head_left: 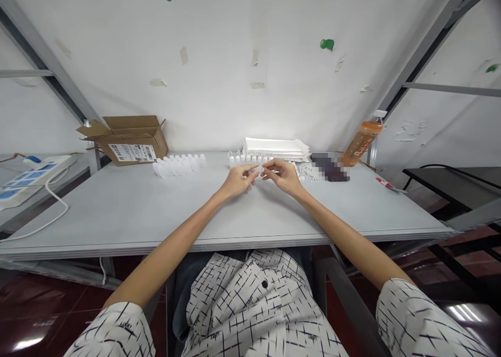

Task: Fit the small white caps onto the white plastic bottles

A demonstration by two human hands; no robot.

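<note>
One sm. white pc. point(257, 169) pinched by L hand point(238, 179) & R hand point(285, 177); mostly hidden, long axis/direction unclear.

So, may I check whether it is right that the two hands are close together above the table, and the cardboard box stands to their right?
The left hand and right hand are close together above the table, yes, but the cardboard box stands to their left, not their right, as the head view shows.
</note>
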